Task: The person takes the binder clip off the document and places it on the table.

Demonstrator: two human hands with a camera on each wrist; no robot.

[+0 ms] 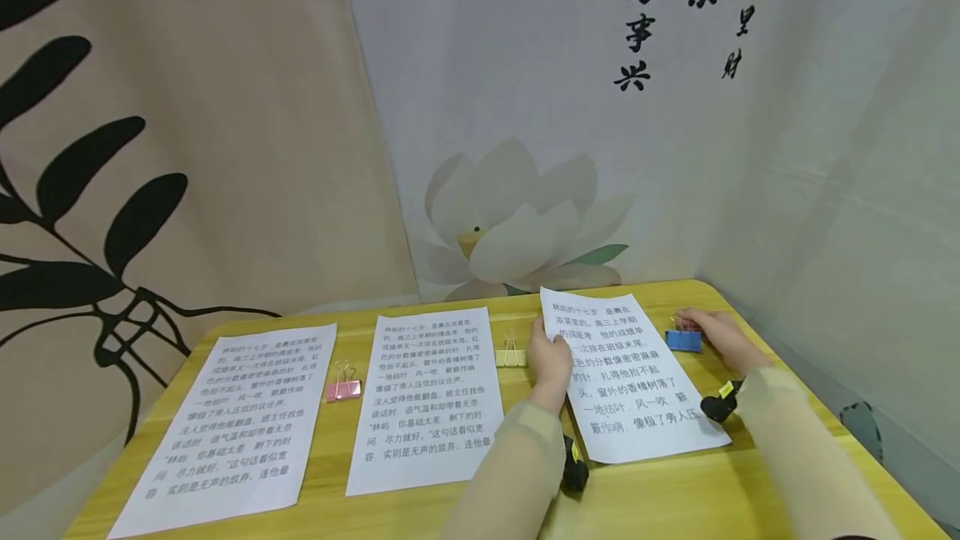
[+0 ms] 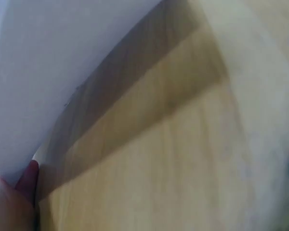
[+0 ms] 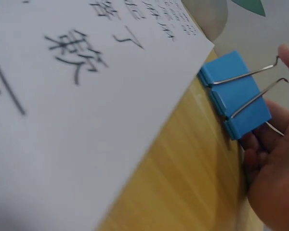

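Observation:
My left hand [image 1: 550, 361] pinches the left edge of the rightmost printed sheet [image 1: 626, 390], which is lifted and tilted off the table. In the left wrist view the thumb [image 2: 28, 179] shows at the sheet's edge, with the sheet's shadow on the wood. My right hand [image 1: 723, 340] grips a blue binder clip [image 1: 684, 341] by its wire handles, just right of the sheet. The right wrist view shows the clip [image 3: 238, 94] with its mouth facing the sheet's edge [image 3: 149, 144], close to the upper corner. Thumb and fingers lie on opposite handles.
Two more printed sheets [image 1: 240, 415] [image 1: 427, 407] lie flat at left and centre of the yellow wooden table [image 1: 322, 515]. A pink binder clip [image 1: 343, 390] stands between them, and a pale yellow binder clip [image 1: 511, 357] right of the centre sheet. Behind hangs a printed curtain [image 1: 525, 65].

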